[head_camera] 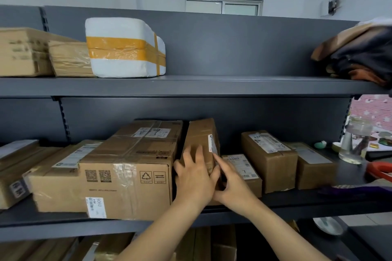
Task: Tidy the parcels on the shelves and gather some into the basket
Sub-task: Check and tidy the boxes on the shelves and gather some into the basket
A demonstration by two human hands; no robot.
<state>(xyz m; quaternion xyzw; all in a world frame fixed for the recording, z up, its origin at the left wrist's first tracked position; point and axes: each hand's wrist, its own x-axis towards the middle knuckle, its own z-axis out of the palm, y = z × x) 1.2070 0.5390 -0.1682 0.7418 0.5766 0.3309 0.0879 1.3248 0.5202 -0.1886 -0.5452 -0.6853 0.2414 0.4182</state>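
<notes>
An upright parcel (201,133), a narrow brown carton, stands on end near the middle of the middle shelf (297,199), close to its front edge. It is squeezed between a large carton (131,165) on its left and a low flat box (244,167) on its right. Its lower half is hidden behind both hands.

The left grip (195,178), a bare hand, lies released with its fingers spread flat on the parcel's front face. The right grip (231,184) lays its forefinger straight up the parcel's right front edge, touching a white label there. Its other fingers tuck out of sight beside the carton, so I cannot tell whether it clasps.

The large carton shows two QR codes, a recycling triangle and a two-arrow mark. A white sticker (95,207) at its lower front corner reads "9096" sideways. A handwritten "7" sits on its top label and another on the low flat box; the printed lines are too small to read.

On the upper shelf (233,85) sits a white foam box (125,48) banded in orange tape. A dark bundle (360,55) at that shelf's right end is blurred and cut off. A glass jar (354,144) at the far right is smeared too.
</notes>
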